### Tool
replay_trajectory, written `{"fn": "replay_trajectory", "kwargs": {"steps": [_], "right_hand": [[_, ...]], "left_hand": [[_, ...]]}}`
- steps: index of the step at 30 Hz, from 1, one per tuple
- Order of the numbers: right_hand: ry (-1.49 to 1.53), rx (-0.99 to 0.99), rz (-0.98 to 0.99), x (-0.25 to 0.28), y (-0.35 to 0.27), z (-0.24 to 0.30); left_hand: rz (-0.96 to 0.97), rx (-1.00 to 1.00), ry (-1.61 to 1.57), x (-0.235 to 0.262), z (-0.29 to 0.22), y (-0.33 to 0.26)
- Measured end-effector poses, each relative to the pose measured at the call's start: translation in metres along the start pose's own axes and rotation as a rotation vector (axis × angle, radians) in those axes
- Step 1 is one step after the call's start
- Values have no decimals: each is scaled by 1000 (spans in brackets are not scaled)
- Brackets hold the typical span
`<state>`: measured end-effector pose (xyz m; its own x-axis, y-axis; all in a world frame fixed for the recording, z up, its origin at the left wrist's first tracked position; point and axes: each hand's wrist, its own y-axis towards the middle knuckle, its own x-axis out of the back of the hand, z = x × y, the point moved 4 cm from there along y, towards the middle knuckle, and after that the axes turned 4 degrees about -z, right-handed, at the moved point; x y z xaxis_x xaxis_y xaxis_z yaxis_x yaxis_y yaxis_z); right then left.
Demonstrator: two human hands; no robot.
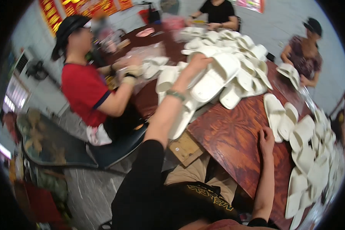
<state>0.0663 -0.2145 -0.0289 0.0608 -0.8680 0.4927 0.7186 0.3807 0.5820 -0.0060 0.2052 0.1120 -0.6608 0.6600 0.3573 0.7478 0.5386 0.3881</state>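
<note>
My left arm stretches forward to a big heap of white slide slippers. My left hand is closed on the edge of a white slipper at the heap's near side; some of its fingers are hidden. On the right, my right hand rests near the wooden tabletop with loosely bent fingers apart and nothing in them. Just beyond it lies a pair of white slippers, soles down.
More slippers are stacked along the right edge of the brown table, beside clear plastic. A person in red handles plastic bags at left. Two more people sit across; one holds slippers. A wooden stool stands below.
</note>
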Motion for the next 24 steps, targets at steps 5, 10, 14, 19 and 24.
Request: {"fn": "replay_trajectory", "kwargs": {"steps": [5, 10, 14, 19, 24], "right_hand": [[65, -5, 104, -15, 5, 24], [32, -55, 92, 1, 1, 14], [30, -62, 96, 0, 4, 20], [326, -292, 76, -7, 0, 21], [1401, -886, -43, -43, -17, 151]], "left_hand": [[-83, 109, 139, 18, 97, 11], [-148, 108, 290, -2, 50, -14], [-251, -120, 86, 13, -25, -40], [188, -374, -412, -104, -93, -99], [466, -75, -501, -198, -108, -158]]}}
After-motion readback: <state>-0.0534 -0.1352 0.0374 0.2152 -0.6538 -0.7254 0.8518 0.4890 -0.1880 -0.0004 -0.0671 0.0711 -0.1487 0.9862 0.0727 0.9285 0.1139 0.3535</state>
